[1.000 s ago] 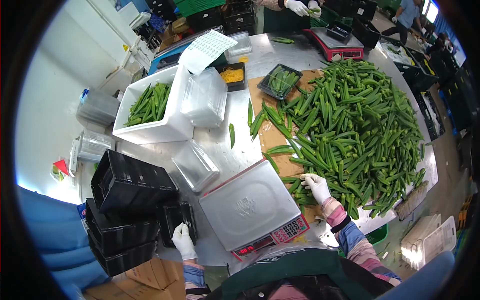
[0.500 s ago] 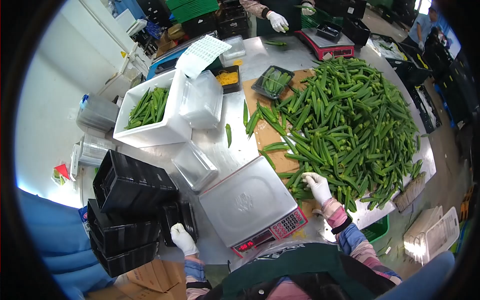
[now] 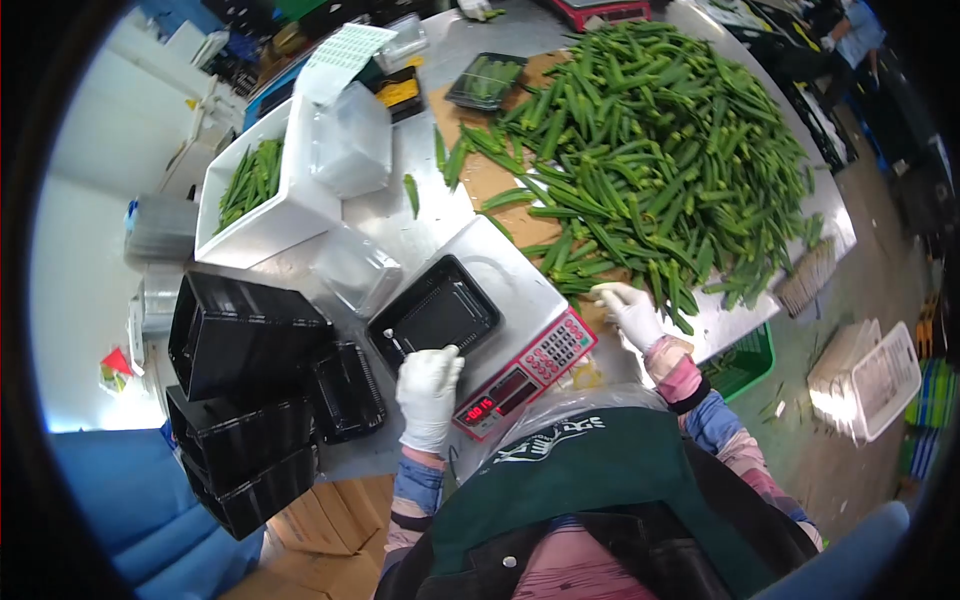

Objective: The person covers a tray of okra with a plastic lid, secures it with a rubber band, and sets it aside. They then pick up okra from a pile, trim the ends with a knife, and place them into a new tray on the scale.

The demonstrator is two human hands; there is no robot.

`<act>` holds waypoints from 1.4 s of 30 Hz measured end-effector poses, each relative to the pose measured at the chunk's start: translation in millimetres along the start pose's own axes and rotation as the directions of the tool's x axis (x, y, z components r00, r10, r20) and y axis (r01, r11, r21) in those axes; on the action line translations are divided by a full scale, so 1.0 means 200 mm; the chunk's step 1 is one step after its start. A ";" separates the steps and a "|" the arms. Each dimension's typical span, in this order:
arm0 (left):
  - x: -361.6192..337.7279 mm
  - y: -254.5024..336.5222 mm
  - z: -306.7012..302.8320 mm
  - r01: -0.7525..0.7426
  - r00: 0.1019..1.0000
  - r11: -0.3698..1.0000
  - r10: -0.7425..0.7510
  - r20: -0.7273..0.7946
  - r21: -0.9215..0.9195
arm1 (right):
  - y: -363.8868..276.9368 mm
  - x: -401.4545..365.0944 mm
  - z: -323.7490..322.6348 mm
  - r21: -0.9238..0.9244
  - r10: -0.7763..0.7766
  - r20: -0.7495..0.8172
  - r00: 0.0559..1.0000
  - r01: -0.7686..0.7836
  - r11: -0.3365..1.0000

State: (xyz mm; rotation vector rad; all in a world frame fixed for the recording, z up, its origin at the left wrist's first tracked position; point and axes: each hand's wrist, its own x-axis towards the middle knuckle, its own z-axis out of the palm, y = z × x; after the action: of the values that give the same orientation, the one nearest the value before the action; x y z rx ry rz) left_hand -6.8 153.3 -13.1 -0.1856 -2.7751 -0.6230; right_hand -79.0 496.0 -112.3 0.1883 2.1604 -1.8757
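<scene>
My left hand (image 3: 428,392), in a white glove, grips the near edge of an empty black plastic tray (image 3: 436,314) that rests on the platform of the digital scale (image 3: 520,345). The gloved right hand (image 3: 630,312) lies on the near edge of a big heap of green okra (image 3: 640,150), fingers curled over a few pods beside the scale. Brown cardboard (image 3: 490,175) lies under part of the heap.
Stacks of black trays (image 3: 245,380) stand at the left. Behind them sit a white foam box of okra (image 3: 255,195), clear lids (image 3: 350,150) and a filled tray (image 3: 487,80). A basket (image 3: 875,380) lies on the floor at right, and other workers stand at the far side.
My left hand took a black tray from the stacks and set it on the scale. The right hand stayed at the okra heap. The view tilted closer to the table.
</scene>
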 end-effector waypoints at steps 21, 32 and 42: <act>0.04 0.60 0.03 0.139 0.988 0.925 -0.151 -0.008 -0.355 | 0.11 0.59 -0.69 -0.435 -0.109 -0.654 0.749 -0.254 0.864; 0.03 0.83 0.17 0.332 0.943 0.774 -0.295 0.157 -0.539 | -0.01 0.37 -0.89 0.344 0.017 -0.460 0.888 0.161 0.925; 0.36 1.14 0.44 0.723 0.682 0.040 -0.201 0.703 -0.690 | -0.25 -0.08 -0.70 0.499 -0.157 -0.197 0.968 0.237 0.834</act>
State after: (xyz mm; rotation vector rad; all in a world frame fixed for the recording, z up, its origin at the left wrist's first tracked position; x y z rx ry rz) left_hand -54.8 399.9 23.7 0.5305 -2.1477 -2.8190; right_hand -93.5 627.4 -41.8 0.2212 1.7539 -2.6191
